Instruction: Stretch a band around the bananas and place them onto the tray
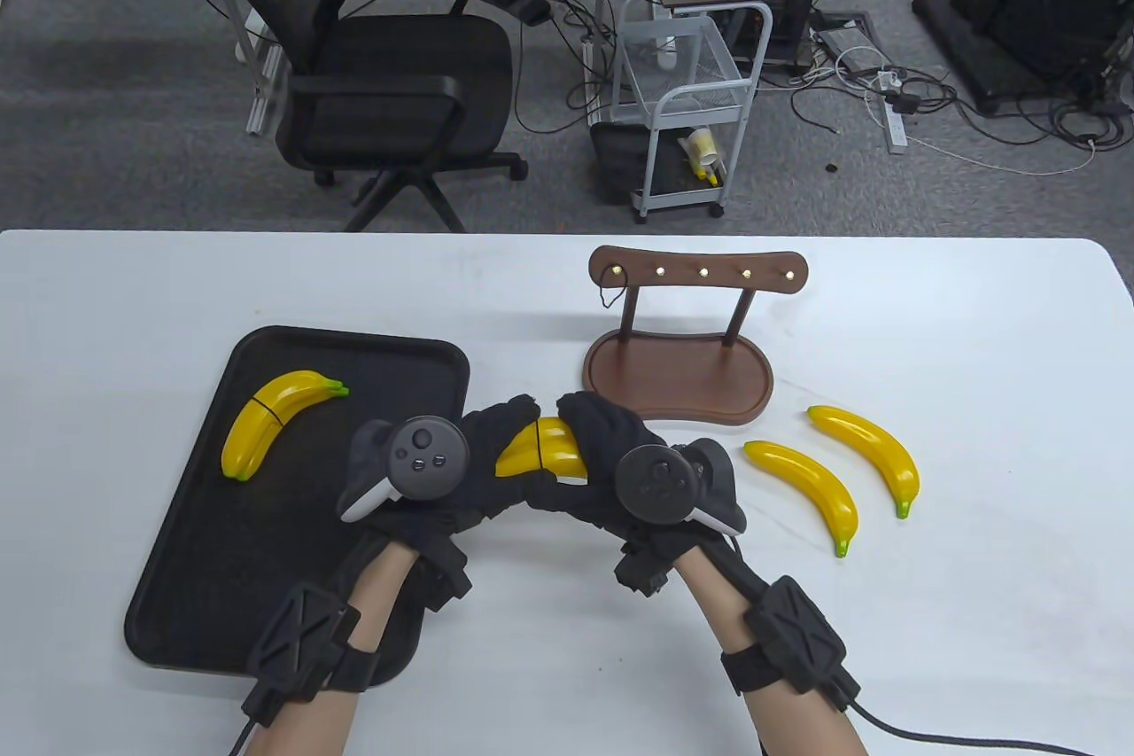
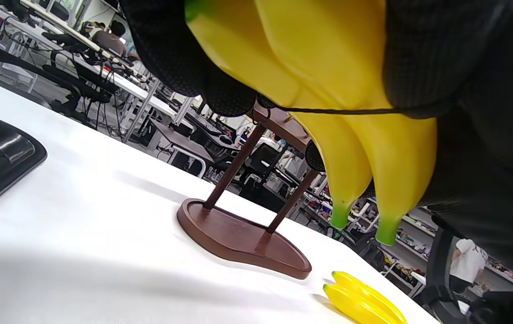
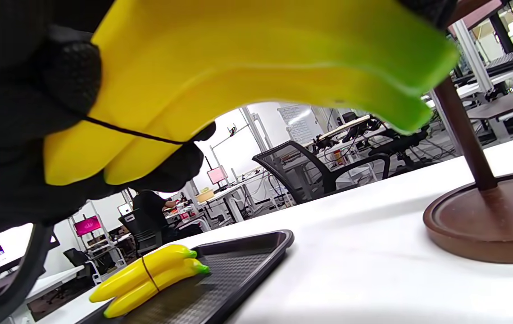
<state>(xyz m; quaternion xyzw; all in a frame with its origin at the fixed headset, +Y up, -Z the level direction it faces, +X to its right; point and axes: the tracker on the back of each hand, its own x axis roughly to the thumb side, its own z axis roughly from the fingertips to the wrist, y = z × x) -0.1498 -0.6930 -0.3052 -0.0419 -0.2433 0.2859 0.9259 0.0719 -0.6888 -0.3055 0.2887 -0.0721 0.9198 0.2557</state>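
Left hand (image 1: 469, 463) and right hand (image 1: 611, 455) in black mesh gloves, dark round trackers with white grips, black strapped wrist modules, black cables, bare forearms.

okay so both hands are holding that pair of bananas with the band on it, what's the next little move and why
Probably carry the held pair left and set it on the black tray. A thin black band already crosses both bananas, both hands, left and right, grip them above the table just right of the tray, and one banded pair already lies there.
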